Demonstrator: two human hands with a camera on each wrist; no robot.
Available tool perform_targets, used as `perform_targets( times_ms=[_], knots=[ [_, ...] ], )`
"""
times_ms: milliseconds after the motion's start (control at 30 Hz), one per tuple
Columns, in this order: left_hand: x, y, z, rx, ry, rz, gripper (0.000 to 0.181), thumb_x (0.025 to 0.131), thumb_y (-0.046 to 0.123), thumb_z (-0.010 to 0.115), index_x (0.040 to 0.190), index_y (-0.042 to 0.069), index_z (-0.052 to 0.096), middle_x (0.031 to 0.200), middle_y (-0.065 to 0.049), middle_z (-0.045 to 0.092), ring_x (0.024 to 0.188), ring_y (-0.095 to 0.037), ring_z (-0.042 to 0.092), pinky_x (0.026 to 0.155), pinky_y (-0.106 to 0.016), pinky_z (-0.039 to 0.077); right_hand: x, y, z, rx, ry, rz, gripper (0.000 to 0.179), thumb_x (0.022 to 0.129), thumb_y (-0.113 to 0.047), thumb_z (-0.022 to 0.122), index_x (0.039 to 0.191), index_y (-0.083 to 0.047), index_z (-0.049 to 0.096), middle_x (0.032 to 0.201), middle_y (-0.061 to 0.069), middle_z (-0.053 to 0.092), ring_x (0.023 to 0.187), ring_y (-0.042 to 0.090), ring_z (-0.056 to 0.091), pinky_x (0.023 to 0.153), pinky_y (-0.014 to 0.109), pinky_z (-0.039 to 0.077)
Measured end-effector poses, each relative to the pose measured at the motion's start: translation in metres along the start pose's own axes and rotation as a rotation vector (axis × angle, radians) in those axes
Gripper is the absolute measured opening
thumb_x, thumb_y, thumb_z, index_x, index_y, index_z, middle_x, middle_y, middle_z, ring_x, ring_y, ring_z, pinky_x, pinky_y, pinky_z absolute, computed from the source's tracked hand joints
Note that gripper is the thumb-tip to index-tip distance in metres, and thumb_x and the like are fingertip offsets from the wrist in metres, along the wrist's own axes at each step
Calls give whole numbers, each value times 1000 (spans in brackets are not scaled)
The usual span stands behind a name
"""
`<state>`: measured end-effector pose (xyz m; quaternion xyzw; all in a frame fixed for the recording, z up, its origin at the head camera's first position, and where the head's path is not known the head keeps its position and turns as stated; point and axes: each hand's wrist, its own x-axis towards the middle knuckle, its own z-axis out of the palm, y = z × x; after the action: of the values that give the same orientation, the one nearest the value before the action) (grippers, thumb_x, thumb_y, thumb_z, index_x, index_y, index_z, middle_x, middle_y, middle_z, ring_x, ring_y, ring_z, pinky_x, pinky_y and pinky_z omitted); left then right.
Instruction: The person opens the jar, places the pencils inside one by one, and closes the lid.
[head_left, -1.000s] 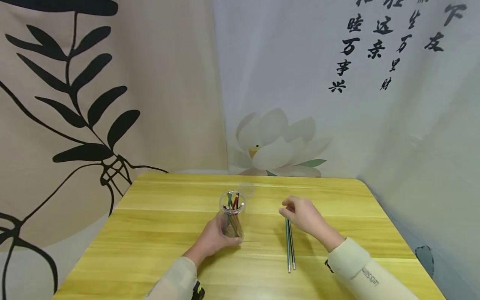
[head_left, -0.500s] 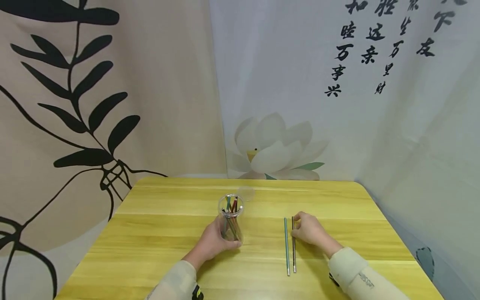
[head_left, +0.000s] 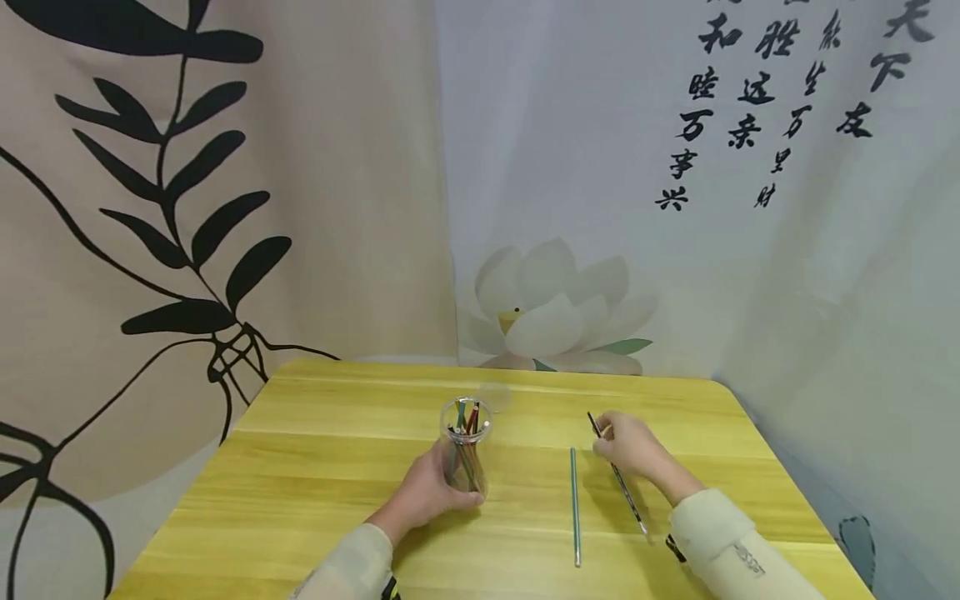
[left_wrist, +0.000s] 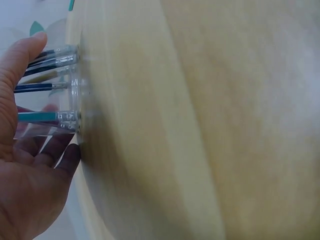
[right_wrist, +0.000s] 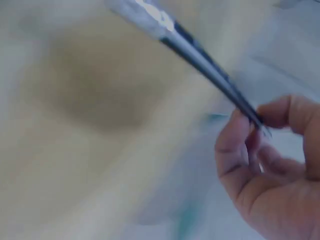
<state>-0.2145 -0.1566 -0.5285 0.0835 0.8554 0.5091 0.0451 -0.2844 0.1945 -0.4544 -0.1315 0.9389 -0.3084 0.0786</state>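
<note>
A clear jar stands upright on the table with several pencils leaning inside it. My left hand grips the jar low on its side, thumb across the front; the left wrist view shows fingers wrapped round it and silver-ended pencils through the wall. My right hand pinches a dark pencil near its upper end between thumb and fingertips. That pencil slants down toward the front right, its silver end lowest. Left of it a teal pencil lies on the table.
Behind the jar lies a clear round lid on the yellow wood-grain table. The far table edge runs along a hanging cloth printed with a flower, leaves and characters.
My right hand reached the dark pencil, took hold of it and tilted it away from the teal one. My left hand stays round the jar. The head view has tipped slightly upward.
</note>
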Motion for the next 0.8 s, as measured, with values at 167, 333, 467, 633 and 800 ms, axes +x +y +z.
perform_targets(
  times_ms=[167,333,467,633,800],
  knots=[
    [-2,4,-2,28,-18,34,94,77,29,98,154,11,46,149,-18,65,142,-45,58,120,-67,44,-14,-85,-44,251,197,-257,58,104,-9,63,159,-9,44,118,16,71,100,24,71,83,34,64],
    [-9,10,-6,-29,-9,2,107,75,33,100,159,10,38,156,-23,56,148,-47,50,123,-68,40,-26,-152,-43,417,416,-618,73,101,-2,72,164,-18,39,112,14,74,96,24,74,83,22,63],
    [-12,19,-8,-62,123,-26,112,75,38,99,163,12,34,160,-23,52,148,-48,50,121,-68,42,-15,-174,-14,485,502,-851,66,96,7,73,155,-7,48,106,18,74,90,31,77,82,24,66],
    [-11,27,-5,-84,191,29,83,81,37,96,149,15,53,145,-7,68,139,-37,62,119,-61,49,0,-170,24,374,499,-914,58,96,7,73,150,-4,54,98,14,76,87,25,78,78,28,67],
    [-11,27,-7,-49,180,-10,77,81,39,95,144,17,57,138,-7,72,133,-37,66,113,-59,55,2,-154,52,151,502,-921,40,96,0,76,135,-5,68,98,9,81,84,17,77,67,26,64]
  ],
)
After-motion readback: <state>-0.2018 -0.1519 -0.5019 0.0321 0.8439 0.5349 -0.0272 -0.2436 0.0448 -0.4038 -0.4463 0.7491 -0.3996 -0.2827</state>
